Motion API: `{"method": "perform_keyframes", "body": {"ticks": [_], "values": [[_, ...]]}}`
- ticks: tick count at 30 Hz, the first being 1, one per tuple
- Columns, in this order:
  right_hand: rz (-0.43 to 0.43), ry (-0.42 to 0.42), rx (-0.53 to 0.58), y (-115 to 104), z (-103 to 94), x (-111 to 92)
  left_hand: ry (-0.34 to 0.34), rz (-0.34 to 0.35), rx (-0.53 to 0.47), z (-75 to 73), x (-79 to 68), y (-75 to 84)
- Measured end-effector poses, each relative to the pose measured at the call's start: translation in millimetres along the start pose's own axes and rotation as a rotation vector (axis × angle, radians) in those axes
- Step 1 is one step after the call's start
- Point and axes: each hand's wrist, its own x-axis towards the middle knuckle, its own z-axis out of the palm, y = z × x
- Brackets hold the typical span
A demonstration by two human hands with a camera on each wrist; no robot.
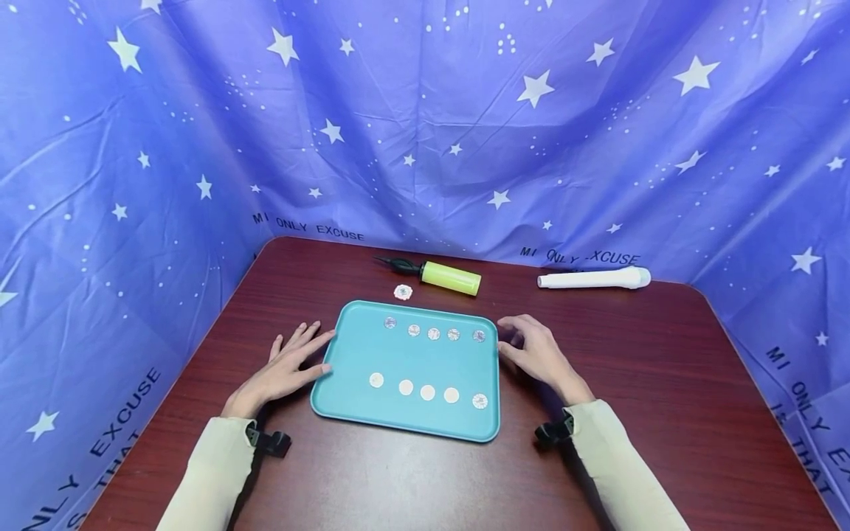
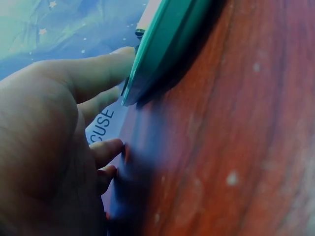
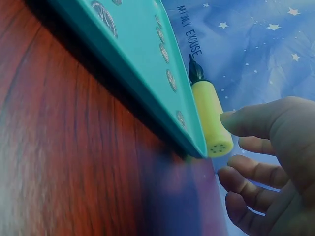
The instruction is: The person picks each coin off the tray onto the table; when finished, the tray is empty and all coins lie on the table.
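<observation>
A turquoise tray [image 1: 398, 358] lies on the table, bearing two rows of small round discs. The back row has patterned discs [image 1: 434, 334]; in the front row are pale discs [image 1: 428, 392] and a patterned disc [image 1: 479, 401] at the right end. My left hand [image 1: 282, 376] is spread at the tray's left side, its thumb and index finger touching the rim, as the left wrist view also shows. By the right rim is my right hand [image 1: 541, 354], loosely bent and holding nothing; in the right wrist view its fingers show beside the tray corner.
Behind the tray lie a yellow-green hand pump [image 1: 451, 279] with a black nozzle and a loose scalloped disc [image 1: 403, 292]. A white wand-like tube [image 1: 593, 278] rests at the back right. Blue star-print curtains [image 1: 425, 110] surround the dark red table [image 1: 631, 354].
</observation>
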Motion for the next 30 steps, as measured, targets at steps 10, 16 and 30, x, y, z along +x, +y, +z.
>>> {"method": "perform_keyframes", "body": {"ticks": [10,16,30], "values": [[0.001,-0.033,0.023,-6.6,12.2,10.6,0.008,0.012,0.012,0.2,-2.5,-2.6],[0.003,-0.047,0.005,-9.9,16.3,16.7,0.031,0.012,0.015,0.6,-2.4,-3.5],[0.024,-0.1,-0.046,-9.0,24.3,25.2,0.068,0.029,0.047,6.9,-2.9,-6.3]]}}
